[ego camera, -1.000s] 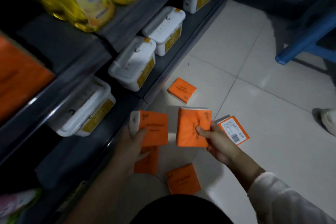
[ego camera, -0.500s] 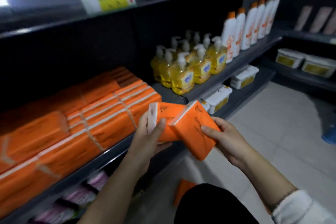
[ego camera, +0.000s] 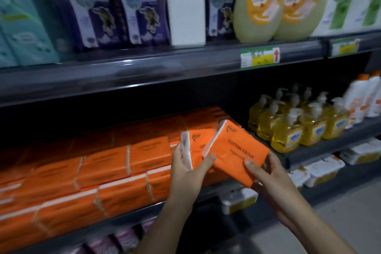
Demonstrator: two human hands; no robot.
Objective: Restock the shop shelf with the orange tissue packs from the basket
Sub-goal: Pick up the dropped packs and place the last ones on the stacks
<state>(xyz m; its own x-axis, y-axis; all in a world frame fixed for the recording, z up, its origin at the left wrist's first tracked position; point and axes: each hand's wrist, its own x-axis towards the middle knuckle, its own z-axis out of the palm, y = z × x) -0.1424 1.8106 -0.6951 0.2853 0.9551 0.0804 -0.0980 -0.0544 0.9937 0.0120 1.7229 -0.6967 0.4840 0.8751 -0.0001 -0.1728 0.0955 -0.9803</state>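
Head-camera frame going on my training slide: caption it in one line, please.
Left hand grips one tissue pack, right hand a second pack, before the shelf of stacked orange packs.

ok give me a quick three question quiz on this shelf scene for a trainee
1. True or false: the left hand holds nothing.
2. What stands to the right of the stacked orange tissue packs on the same shelf? A purple bottles; B yellow pump bottles; C green cartons.
3. Fill in: the tilted pack in the right hand reads COTTON ____.

Key: 1 false, it grips a tissue pack; 2 B; 3 TISSUE.
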